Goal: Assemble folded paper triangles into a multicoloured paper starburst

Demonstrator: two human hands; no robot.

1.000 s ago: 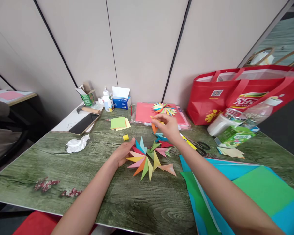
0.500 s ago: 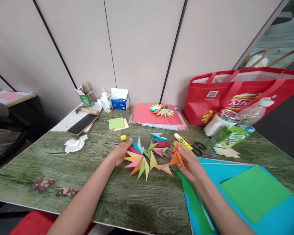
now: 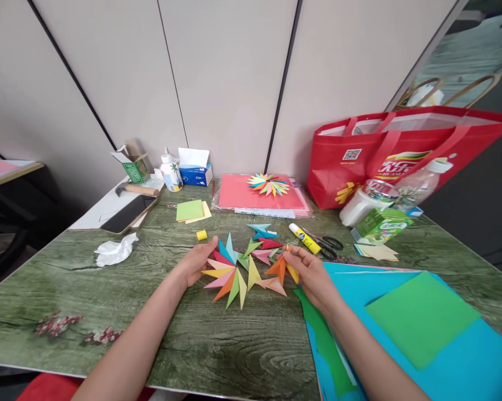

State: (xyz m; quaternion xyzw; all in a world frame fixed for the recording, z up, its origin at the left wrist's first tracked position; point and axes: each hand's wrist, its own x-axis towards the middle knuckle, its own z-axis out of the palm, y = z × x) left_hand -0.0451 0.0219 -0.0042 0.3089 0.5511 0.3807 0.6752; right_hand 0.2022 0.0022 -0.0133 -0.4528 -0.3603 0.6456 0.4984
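Observation:
My left hand (image 3: 196, 260) pinches the edge of a partly formed paper star (image 3: 230, 278), a fan of folded points in pink, yellow, orange, green and blue. In my right hand (image 3: 311, 273) are two folded paper pieces, an orange piece (image 3: 280, 267) and a yellow piece (image 3: 293, 273), closed between thumb and fingers. Between my hands lie loose folded pieces: a pale yellow one (image 3: 253, 275), a peach one (image 3: 274, 284), a green one (image 3: 249, 250), a red one (image 3: 269, 243) and a blue one (image 3: 260, 230). Some pink pieces (image 3: 261, 255) are partly covered.
A glue stick (image 3: 304, 238) and scissors (image 3: 330, 245) lie beyond my right hand. A finished paper star (image 3: 268, 185) rests on red paper (image 3: 234, 192). Blue sheets (image 3: 434, 384) cover the right front. A red bag (image 3: 330, 167), crumpled tissue (image 3: 116, 249) and phone (image 3: 128, 214) surround the area.
The orange piece has turned and shifted left in my right hand, and the yellow piece now shows beside it. My left hand keeps its hold on the star. The whole view has swung slightly right.

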